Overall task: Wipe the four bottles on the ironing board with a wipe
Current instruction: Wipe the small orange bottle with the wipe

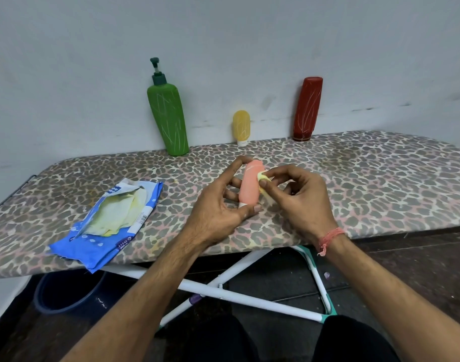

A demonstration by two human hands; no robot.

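My left hand [218,202] grips a small pink bottle [249,185] between fingertip and thumb, cap end down, above the leopard-print ironing board [367,178]. My right hand [299,197] pinches a pale yellow wipe [262,178] against the bottle's right side. At the board's far edge, against the wall, stand a green pump bottle [168,118], a small yellow bottle [241,128] and a red bottle [307,108]. All three carry pale scribble marks.
A torn-open blue wipe packet [111,223] with yellowish wipes showing lies on the board's left front. Under the board are its white crossed legs [223,286] and a dark bucket [66,291] on the floor. A grey wall [249,35] backs the board.
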